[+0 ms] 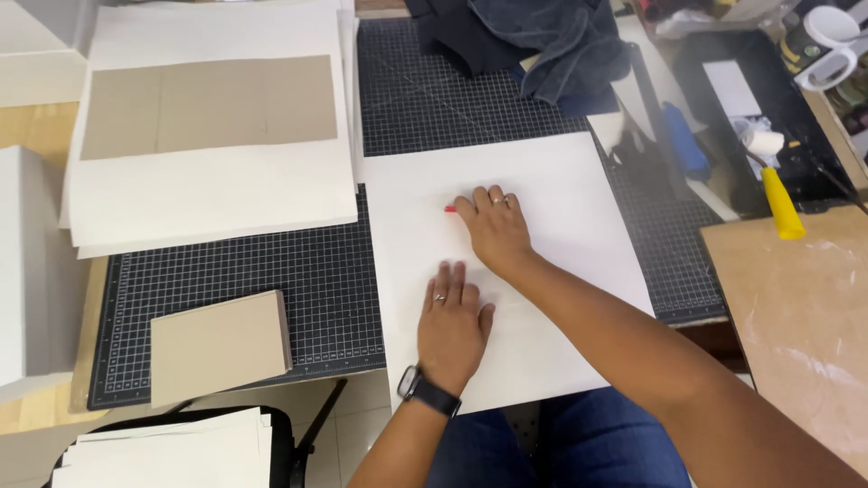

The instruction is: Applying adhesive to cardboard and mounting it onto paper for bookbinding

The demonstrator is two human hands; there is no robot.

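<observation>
Head view: one large white sheet (551,235), smooth and rectangular, lies on one black gridded cutting mat (271,289) on the surface. Left hand (452,321) rests flat on the sheet, fingers released. Right hand (495,228), at 1 o'clock of the left, presses one small red tool (449,209) against the sheet. Two tan cardboard pieces: one panel (208,107) at 10 o'clock, one block (220,345) at 9 o'clock.

The large white sheet of matt paper (542,271) looks smooth, lying on a black, grid-printed cutting mat of dull rubbery plastic (271,280). The greyish-brown rectangular board (217,348) appears matt, fibrous card. A dark blue cloth (551,41) looks soft and creased. The yellow roller handle (781,206) is glossy plastic
</observation>
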